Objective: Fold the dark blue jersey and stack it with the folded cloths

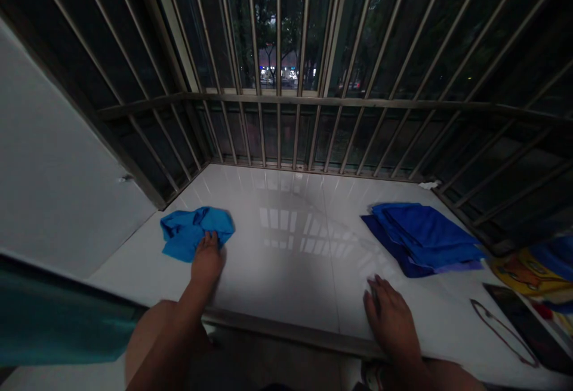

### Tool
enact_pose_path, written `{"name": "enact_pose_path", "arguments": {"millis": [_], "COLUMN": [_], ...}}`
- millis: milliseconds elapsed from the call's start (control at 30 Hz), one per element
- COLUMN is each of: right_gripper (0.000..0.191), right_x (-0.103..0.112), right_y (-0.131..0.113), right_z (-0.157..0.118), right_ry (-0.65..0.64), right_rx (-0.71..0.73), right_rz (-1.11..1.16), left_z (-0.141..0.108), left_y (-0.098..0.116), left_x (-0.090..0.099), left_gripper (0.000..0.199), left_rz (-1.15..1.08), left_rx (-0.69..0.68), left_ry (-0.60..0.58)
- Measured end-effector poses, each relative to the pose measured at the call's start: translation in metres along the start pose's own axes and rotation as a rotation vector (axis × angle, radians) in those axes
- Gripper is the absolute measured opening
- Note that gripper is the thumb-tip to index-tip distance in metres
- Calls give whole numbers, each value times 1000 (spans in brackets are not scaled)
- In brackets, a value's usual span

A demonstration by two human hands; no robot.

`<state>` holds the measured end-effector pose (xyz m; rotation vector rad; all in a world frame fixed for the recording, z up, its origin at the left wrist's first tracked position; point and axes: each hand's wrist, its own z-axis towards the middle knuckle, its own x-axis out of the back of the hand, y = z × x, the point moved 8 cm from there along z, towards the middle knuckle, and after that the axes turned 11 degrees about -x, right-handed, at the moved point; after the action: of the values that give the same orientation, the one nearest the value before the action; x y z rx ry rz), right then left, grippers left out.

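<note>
A crumpled light blue cloth (183,233) lies on the left of the white tiled ledge. My left hand (208,259) is at its right edge, fingers bent down onto the fabric and closed on it. On the right, near the ledge's front edge, my right hand (391,316) rests with thumb and fingers drawn together. Something small and dark shows between them; its kind is unclear. Beyond that hand lies a stack of folded darker blue cloths (425,236), apart from the fingers.
Metal bars (295,101) enclose the ledge (290,277) at the back and sides. To the right lie a dark flat tablet-like object (523,322), a thin looped cord or frame (501,331) and a yellow printed item (523,274). Teal fabric (58,319) hangs at lower left.
</note>
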<state>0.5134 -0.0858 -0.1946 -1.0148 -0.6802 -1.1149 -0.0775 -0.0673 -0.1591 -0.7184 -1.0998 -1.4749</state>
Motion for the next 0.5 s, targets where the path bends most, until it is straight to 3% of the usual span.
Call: {"name": "enact_pose_path", "arguments": {"millis": [133, 233, 333, 400, 500], "right_gripper": [49, 51, 52, 58, 79], "right_x": [-2, 1, 7, 8, 2], "right_y": [3, -9, -48, -86, -135], "right_z": [1, 3, -1, -7, -14], "right_ry": [-2, -32, -150, -255, -403], "right_rx": [-46, -78, -55, -20, -7], "right_rz": [25, 106, 263, 343, 362], "left_z": [-29, -67, -115, -143, -160], "left_y": [77, 157, 228, 262, 279], "left_x": [-29, -44, -45, -36, -21], "left_gripper": [63, 56, 49, 40, 34], "left_rz": [18, -39, -213, -403, -544], "left_rx": [-54, -248, -427, -551, -655], "left_ry": [-152, -296, -374, -381, -330]}}
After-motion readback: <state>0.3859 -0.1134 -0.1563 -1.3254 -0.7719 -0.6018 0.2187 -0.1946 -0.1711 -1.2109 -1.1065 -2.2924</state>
